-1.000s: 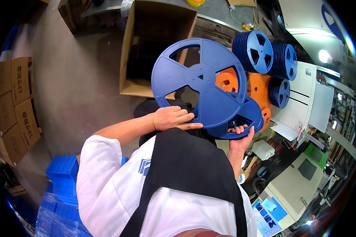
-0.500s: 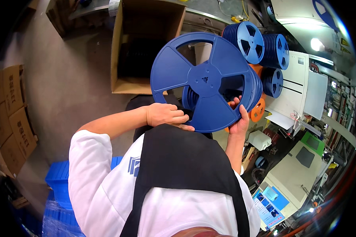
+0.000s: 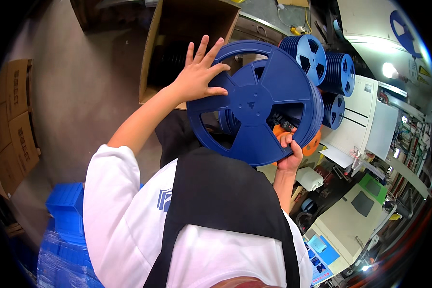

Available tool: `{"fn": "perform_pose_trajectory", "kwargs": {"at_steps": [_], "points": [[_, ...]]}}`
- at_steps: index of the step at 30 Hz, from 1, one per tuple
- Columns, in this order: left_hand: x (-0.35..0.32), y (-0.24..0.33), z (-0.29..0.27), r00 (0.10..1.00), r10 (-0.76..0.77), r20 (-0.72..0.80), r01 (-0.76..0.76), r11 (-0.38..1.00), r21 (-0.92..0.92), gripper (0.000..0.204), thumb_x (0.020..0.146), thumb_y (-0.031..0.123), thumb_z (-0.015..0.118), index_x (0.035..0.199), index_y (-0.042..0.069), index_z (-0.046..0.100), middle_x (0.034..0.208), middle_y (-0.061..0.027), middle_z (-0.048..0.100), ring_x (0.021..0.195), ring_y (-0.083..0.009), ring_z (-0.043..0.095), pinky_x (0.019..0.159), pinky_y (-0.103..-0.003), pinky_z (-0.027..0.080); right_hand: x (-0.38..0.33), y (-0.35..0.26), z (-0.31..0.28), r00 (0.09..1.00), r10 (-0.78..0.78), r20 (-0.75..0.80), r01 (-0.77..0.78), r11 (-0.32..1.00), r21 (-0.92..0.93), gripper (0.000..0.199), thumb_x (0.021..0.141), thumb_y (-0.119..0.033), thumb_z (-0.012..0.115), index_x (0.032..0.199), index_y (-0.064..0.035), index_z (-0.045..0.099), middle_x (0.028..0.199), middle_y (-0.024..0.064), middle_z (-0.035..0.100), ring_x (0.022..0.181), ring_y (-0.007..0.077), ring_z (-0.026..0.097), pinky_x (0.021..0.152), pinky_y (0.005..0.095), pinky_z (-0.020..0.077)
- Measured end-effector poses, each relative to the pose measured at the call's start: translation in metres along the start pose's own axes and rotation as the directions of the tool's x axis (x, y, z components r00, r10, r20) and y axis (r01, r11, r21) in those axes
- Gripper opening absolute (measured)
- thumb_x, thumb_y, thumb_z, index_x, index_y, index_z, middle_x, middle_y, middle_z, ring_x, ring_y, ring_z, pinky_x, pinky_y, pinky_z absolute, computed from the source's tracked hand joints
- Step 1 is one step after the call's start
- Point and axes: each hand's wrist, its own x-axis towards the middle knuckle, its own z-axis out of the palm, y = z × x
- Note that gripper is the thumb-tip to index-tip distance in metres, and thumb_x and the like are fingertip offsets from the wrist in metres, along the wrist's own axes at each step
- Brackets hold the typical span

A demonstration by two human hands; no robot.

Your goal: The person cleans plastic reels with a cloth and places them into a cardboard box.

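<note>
In front of my chest stands a stack of large dark-blue plastic reels (image 3: 252,143), its nearest flange facing me with cut-out windows and a small central hole. My right hand (image 3: 290,152) grips the lower right rim, fingers curled through a window. Spread fingers mark my left hand (image 3: 201,72), at the upper left of the same flange; its thumb overlaps the flange, though whether it touches cannot be told. Behind the reel, an orange reel (image 3: 312,145) shows at the lower right.
A tall open cardboard box (image 3: 151,53) with dark contents stands beyond my left hand. Rows of blue reels (image 3: 312,60) sit at upper right. Blue crates (image 3: 65,206) are stacked at lower left, cartons (image 3: 21,115) at far left. A beige machine (image 3: 350,216) stands at right.
My left hand has moved from the reel's lower left up to its upper left, and its fingers have spread. My right hand keeps its hold on the lower right rim.
</note>
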Motion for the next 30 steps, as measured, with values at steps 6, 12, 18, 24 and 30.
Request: {"fn": "perform_pose_trajectory", "kwargs": {"at_steps": [6, 12, 18, 24, 30], "points": [[0.000, -0.014, 0.034, 0.998, -0.054, -0.030, 0.047, 0.981, -0.187, 0.039, 0.072, 0.047, 0.072, 0.093, 0.017, 0.058, 0.153, -0.0116, 0.013, 0.141, -0.0395, -0.002, 0.110, -0.057, 0.006, -0.002, -0.001, 0.001, 1.000, 0.009, -0.014, -0.009, 0.999, -0.042, 0.042, 0.077, -0.010, 0.062, 0.117, -0.0039, 0.049, 0.080, 0.0064, 0.057, 0.073, 0.0189, 0.052, 0.072, 0.0338, 0.0437], [0.003, -0.023, 0.054, 0.995, -0.081, -0.051, 0.067, 0.970, -0.234, 0.040, 0.069, 0.045, 0.075, 0.091, 0.015, 0.058, 0.150, -0.0096, 0.023, 0.139, -0.0418, 0.008, 0.108, -0.057, 0.017, -0.004, 0.000, -0.001, 0.999, 0.007, -0.047, -0.010, 0.998, -0.058, 0.042, 0.076, -0.009, 0.062, 0.116, -0.0027, 0.050, 0.081, 0.0071, 0.057, 0.073, 0.0193, 0.052, 0.071, 0.0331, 0.0438], [-0.001, 0.003, 0.034, 0.974, -0.216, 0.060, 0.224, 0.930, -0.291, 0.032, 0.072, 0.033, 0.075, 0.088, 0.011, 0.057, 0.150, -0.0048, 0.026, 0.134, -0.0302, 0.030, 0.102, -0.039, 0.038, -0.005, 0.001, 0.002, 0.997, 0.009, -0.072, -0.013, 0.998, -0.064, 0.042, 0.077, -0.009, 0.061, 0.116, -0.0025, 0.050, 0.081, 0.0071, 0.057, 0.074, 0.0190, 0.052, 0.072, 0.0335, 0.0438], [-0.006, -0.012, 0.041, 0.985, -0.165, 0.043, 0.167, 0.878, -0.448, 0.022, 0.074, 0.021, 0.073, 0.091, 0.011, 0.062, 0.149, -0.0067, 0.029, 0.131, -0.0290, 0.035, 0.104, -0.038, 0.034, -0.008, 0.002, 0.001, 0.996, 0.018, -0.085, -0.021, 0.999, -0.036, 0.042, 0.076, -0.008, 0.060, 0.117, -0.0017, 0.051, 0.082, 0.0073, 0.058, 0.075, 0.0193, 0.052, 0.071, 0.0331, 0.0439], [-0.022, -0.016, 0.045, 0.972, -0.233, 0.042, 0.234, 0.923, -0.306, 0.029, 0.079, 0.017, 0.069, 0.105, 0.012, 0.058, 0.147, -0.0106, 0.032, 0.134, -0.0316, 0.031, 0.107, -0.039, 0.030, 0.003, 0.004, 0.005, 0.988, 0.042, -0.150, -0.052, 0.997, -0.062, 0.037, 0.080, -0.006, 0.059, 0.115, 0.0024, 0.052, 0.085, 0.0090, 0.057, 0.075, 0.0187, 0.053, 0.068, 0.0302, 0.0473]]}}
